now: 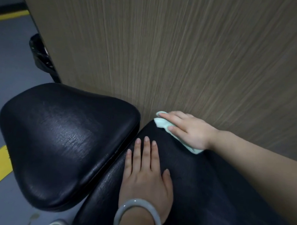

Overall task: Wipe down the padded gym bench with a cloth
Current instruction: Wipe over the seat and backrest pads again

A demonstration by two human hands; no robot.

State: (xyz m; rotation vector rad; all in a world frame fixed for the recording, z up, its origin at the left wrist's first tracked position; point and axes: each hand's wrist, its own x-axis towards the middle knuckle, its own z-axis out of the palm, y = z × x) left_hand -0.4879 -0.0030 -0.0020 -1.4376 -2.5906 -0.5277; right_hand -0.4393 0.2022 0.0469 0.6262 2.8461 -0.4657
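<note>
Right hand point(188, 129) presses cloth point(161, 123) flat at surface point(218, 193) far edge by wall point(187, 52), left hand point(145, 174) flat and empty; cloth could slip off.

Here's the padded gym bench, upholstered in glossy black vinyl, in two pieces: a rounded, roughly triangular seat pad point(61, 145) on the left, sheen catching the light across its creased surface, and a long back pad point(199, 200) running to the lower right, the two split by a narrow gap. Up on the back pad's far corner, close to the wall, lies a small pale mint-green cloth point(161, 123), folded and pressed flat, one edge peeking out at point(195, 150).
</note>
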